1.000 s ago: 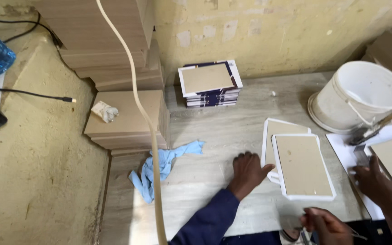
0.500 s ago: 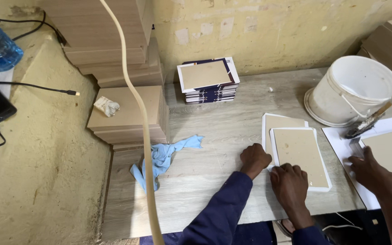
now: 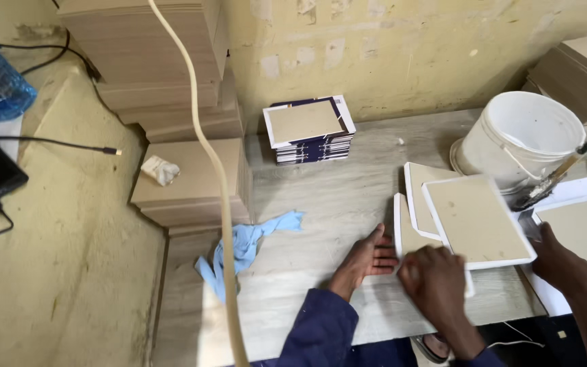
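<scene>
Left hand (image 3: 368,257) lies flat with fingers spread, pressing the lower board (image 3: 407,234) on the table (image 3: 321,197). Right hand (image 3: 436,282) grips the top board (image 3: 477,221), lifted and tilted just above the lower one. Bucket (image 3: 524,139) just behind the boards; blue rag (image 3: 246,248) left of them. Another person's hand (image 3: 562,261) right of the boards.

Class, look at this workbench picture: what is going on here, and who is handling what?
A person in a dark blue sleeve works at a grey table. The left hand lies flat, pressing the edge of a white-bordered board, while the right hand lifts another such board above it. A second person's hand rests by a sheet at the right. Nearby are a white bucket, a blue cloth and a stack of finished boards.
</scene>
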